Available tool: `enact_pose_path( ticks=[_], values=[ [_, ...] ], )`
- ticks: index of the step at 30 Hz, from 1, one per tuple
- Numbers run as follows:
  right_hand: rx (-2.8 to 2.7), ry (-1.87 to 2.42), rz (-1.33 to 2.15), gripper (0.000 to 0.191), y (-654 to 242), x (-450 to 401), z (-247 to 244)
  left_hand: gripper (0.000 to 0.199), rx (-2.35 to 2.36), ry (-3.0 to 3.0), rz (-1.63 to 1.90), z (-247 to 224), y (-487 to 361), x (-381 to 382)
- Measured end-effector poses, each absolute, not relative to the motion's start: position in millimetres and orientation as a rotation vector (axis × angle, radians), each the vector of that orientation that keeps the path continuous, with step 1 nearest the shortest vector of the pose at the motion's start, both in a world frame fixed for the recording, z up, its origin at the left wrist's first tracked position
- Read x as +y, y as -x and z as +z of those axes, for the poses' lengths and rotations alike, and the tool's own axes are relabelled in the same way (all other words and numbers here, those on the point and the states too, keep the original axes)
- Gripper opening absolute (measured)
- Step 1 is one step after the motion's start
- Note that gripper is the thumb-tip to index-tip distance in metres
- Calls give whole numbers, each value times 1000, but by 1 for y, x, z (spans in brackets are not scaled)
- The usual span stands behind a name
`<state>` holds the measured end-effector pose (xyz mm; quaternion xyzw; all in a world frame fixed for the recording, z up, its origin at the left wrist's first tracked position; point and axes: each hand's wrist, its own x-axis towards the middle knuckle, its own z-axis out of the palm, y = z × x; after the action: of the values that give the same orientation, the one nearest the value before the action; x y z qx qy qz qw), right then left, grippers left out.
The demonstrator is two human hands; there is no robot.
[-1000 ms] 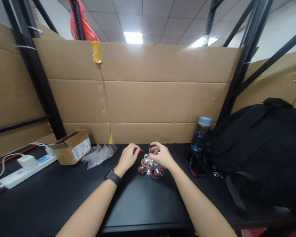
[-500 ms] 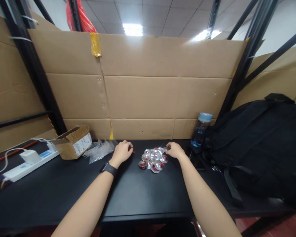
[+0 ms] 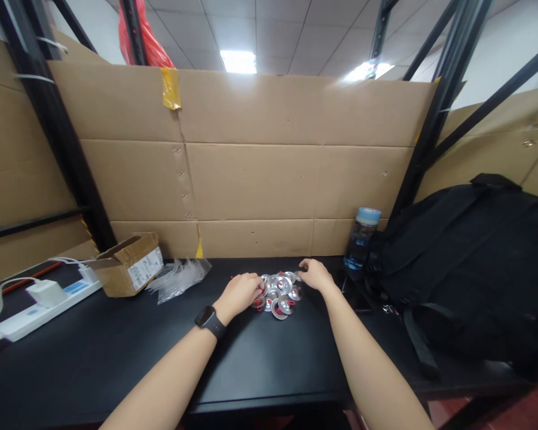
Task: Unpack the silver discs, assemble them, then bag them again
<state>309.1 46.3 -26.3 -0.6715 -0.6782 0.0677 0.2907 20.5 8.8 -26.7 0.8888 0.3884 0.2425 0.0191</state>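
In the head view, silvery discs with red loops [image 3: 282, 285] lie heaped and overlapping on the black table [image 3: 269, 364], between the two hands. The left hand [image 3: 242, 291] bends over the heap's left edge, and its fingers hide whether its grip is apart or clamped on a disc. The right hand [image 3: 316, 276] reaches the far right edge, fingertips beside a disc; whether they pinch it, I cannot tell. Coming in from opposite sides probably leaves the middle discs uncovered and within both hands' reach. A small red piece [image 3: 232, 278] shows just beyond the left hand.
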Motion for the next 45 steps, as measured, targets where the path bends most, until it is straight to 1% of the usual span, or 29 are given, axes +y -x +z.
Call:
enact_pose_path(
  ticks=[3, 7, 8, 11, 13, 14, 18, 22, 30, 35, 41, 45],
  values=[
    [-1827, 1727, 174, 26, -301, 43, -20, 13, 1238, -2756, 766, -26, -18, 11],
    [-1907, 1349, 291, 26, -280, 32, -11, 14, 1219, -2540, 991, -22, -15, 12],
    [-1928, 1246, 358, 31, -272, 28, -9, 14, 1193, -2467, 1049, -21, -14, 13],
    [-1997, 1050, 503, 56, -249, 16, -7, 15, 1107, -2314, 1155, -19, -15, 13],
    [-2037, 972, 481, 64, -233, 8, -7, 15, 1063, -2249, 1176, -19, -18, 12],
    [-2048, 937, 443, 65, -226, 4, -7, 14, 1042, -2219, 1177, -20, -19, 11],
    [-2038, 903, 314, 55, -207, -3, -7, 12, 997, -2143, 1179, -20, -24, 7],
    [-2028, 945, 295, 48, -208, -3, -3, 12, 1062, -2180, 1191, -17, -24, 9],
    [-1909, 1046, 377, 46, -218, 3, -6, 22, 1079, -2088, 1258, -19, -13, 20],
    [-1919, 1025, 393, 46, -219, 2, -5, 31, 934, -2163, 1121, -13, -10, 13],
    [-1992, 966, 366, 46, -215, -2, -5, 16, 974, -2409, 1127, -11, -20, 7],
    [-2015, 969, 339, 46, -215, 1, -4, 14, 1164, -2539, 1111, -13, -12, 15]
  ],
)
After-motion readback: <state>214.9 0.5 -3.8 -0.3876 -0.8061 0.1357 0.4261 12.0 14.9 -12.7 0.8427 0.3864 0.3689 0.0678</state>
